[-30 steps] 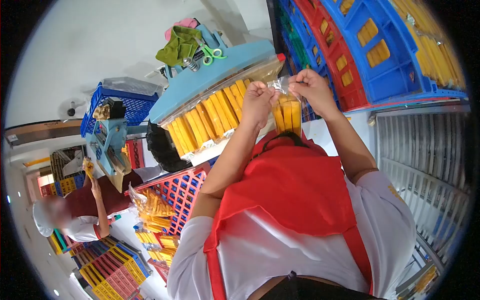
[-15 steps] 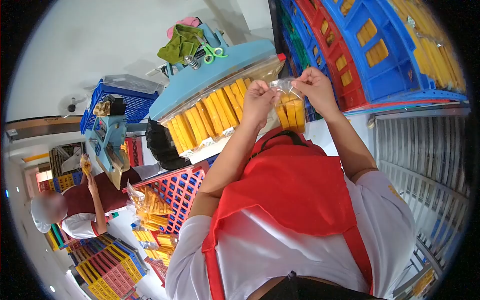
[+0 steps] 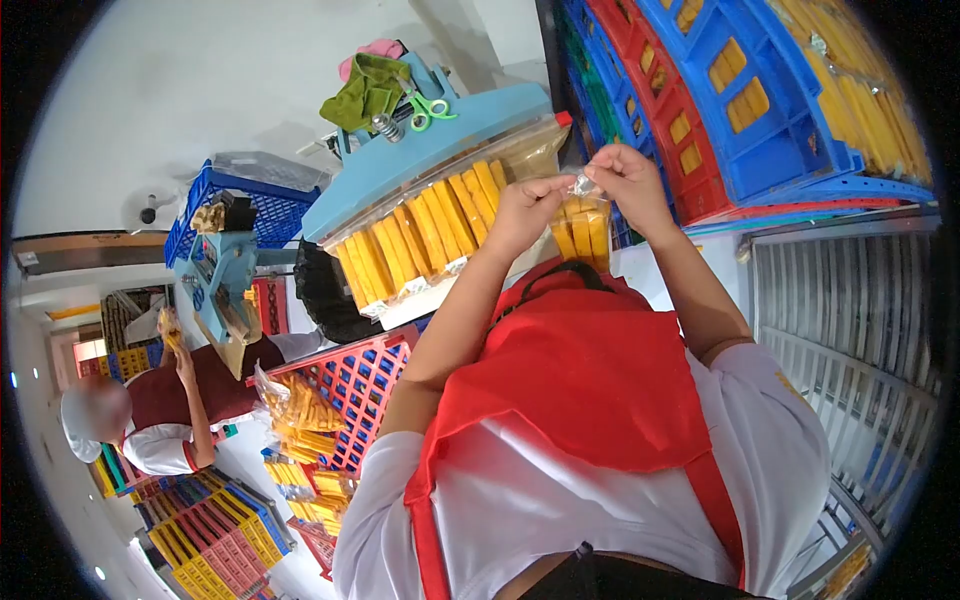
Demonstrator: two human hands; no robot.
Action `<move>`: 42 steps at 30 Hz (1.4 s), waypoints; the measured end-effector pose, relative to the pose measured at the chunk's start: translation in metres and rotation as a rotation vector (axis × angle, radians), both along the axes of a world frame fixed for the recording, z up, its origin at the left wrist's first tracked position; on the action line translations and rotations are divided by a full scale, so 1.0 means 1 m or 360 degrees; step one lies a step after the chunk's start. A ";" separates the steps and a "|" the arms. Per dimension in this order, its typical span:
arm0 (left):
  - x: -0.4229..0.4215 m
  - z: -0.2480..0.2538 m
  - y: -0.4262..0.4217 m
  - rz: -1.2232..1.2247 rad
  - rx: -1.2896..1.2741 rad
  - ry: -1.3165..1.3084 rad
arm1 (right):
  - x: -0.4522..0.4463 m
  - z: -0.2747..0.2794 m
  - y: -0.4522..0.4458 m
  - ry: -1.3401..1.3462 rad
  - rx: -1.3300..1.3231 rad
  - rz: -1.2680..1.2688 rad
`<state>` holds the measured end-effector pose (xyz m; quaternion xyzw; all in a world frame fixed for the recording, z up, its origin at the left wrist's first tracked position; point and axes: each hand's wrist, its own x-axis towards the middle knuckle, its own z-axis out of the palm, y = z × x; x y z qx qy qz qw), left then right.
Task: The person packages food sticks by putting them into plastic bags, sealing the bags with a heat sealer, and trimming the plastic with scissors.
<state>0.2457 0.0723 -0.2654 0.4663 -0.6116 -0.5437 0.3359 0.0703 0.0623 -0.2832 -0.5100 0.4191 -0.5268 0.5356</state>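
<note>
- Right of centre, just beyond the worker's red apron point(image 3: 580, 390): a clear bag point(image 3: 582, 238) of yellow sticks, its filled part hanging below the hands, close to the apron's far edge.
- Left hand point(image 3: 530, 210): narrow, thumb and fingers drawn together on the left side of the bag's gathered neck.
- Right hand point(image 3: 630, 190): likewise narrow, thumb and fingers pinching the same neck from the right; the fingertips of both hands lie close together.
- Far side, left of the bag: a pale-blue machine point(image 3: 440, 145), long and slanted, with a red tip at its right end.
- Upon this machine: green-handled scissors point(image 3: 430, 113), a metal coil spring point(image 3: 387, 127) and a green cloth point(image 3: 368, 95), a pink cloth point(image 3: 372, 50) showing behind the last.
- Along the machine's near edge: a row of yellow sticks point(image 3: 425, 228) in clear film, its right end near the left hand.
- Far right: a large blue crate point(image 3: 800, 110) beside a red crate point(image 3: 655, 100), yellow contents visible through their openings.
- Near right: a grey slatted rack point(image 3: 850, 320).
- Left of the worker's left arm: a red lattice basket point(image 3: 390, 340), with bagged yellow sticks point(image 3: 300, 405) beside it.
- Left, farther off: a black bag point(image 3: 330, 295) and a blue basket point(image 3: 285, 210).
- Left edge: another person point(image 3: 200, 385), white-capped, a yellow item point(image 3: 170, 328) raised in one hand.
- Near left: stacked coloured crates point(image 3: 215, 535).
</note>
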 end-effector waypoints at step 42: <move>-0.011 -0.030 -0.028 0.0149 0.0127 0.0312 | -0.011 -0.041 -0.009 -0.0456 0.0485 -0.0010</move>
